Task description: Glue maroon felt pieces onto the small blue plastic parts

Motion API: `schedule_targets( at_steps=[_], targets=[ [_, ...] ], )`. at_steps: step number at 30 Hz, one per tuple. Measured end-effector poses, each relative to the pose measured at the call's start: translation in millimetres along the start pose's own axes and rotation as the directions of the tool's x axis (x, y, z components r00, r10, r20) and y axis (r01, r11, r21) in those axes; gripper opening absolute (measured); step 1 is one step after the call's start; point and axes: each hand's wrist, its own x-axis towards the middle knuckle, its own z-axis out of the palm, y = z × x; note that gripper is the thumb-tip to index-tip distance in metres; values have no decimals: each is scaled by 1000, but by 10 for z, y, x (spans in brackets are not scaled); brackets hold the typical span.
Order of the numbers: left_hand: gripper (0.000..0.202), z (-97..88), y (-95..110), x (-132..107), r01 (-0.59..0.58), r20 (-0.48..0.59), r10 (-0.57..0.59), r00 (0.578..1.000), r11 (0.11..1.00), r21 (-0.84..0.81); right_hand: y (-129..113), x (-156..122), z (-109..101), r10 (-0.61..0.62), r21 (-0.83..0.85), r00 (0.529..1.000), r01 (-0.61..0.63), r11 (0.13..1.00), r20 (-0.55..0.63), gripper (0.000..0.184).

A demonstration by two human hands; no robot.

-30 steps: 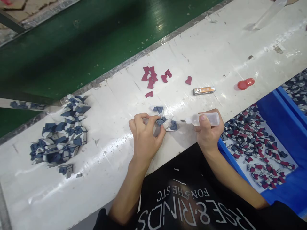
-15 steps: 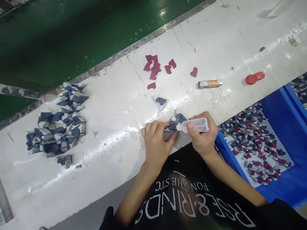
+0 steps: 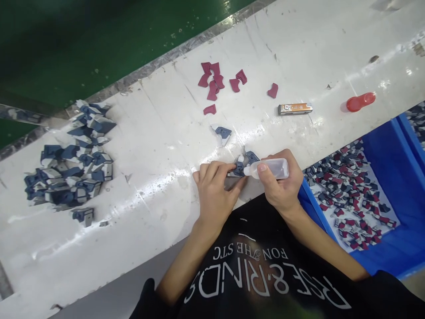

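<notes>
My left hand (image 3: pixel 214 190) pinches a small blue-and-white part (image 3: pixel 237 169) down on the white bench (image 3: pixel 159 133). My right hand (image 3: pixel 280 186) is wrapped round a small clear squeeze bottle (image 3: pixel 270 168) lying sideways, its nozzle touching that part. A second blue part (image 3: pixel 251 157) lies just behind it, and another blue part (image 3: pixel 222 133) sits a little farther back. Several dark red pieces (image 3: pixel 215 84) are scattered beyond.
A heap of blue-and-white parts (image 3: pixel 71 164) lies at the left of the bench. A blue bin (image 3: pixel 388 177) of mixed small parts stands at the right. A red cap (image 3: pixel 360 102) and an orange lighter-like object (image 3: pixel 295 108) lie at the back right. A green belt (image 3: pixel 83 48) runs behind.
My left hand lowered the blue part onto the bench, and my right hand brought the bottle's nozzle left up against it. The camera view drifted slightly.
</notes>
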Motion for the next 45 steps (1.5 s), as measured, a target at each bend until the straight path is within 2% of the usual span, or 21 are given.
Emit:
schedule_targets(
  at_steps=[4, 8, 16, 25, 45],
  targets=[
    [24, 3, 0, -4, 2, -3, -2, 1000, 1000, 5, -51, 23, -97, -14, -87, 999, 17, 996, 43, 24],
    [24, 7, 4, -2, 3, -4, -3, 1000, 1000, 13, -94, 44, -176, -38, -162, 999, 43, 986, 36, 25],
    [22, 6, 8, 6, -10, -16, 10, 1000, 1000, 5, -23, 81, -119, -65, -171, 997, 58, 984, -37, 24],
    [26, 4, -1, 3, -34, -25, 34, 999, 999, 19, 56, 166, -8, -89, -141, 993, 77, 987, -78, 27],
    [24, -8, 32, 18, 4, -17, -4, 1000, 1000, 3, 96, 90, -4, -76, -3, 997, 76, 997, 10, 22]
  ],
)
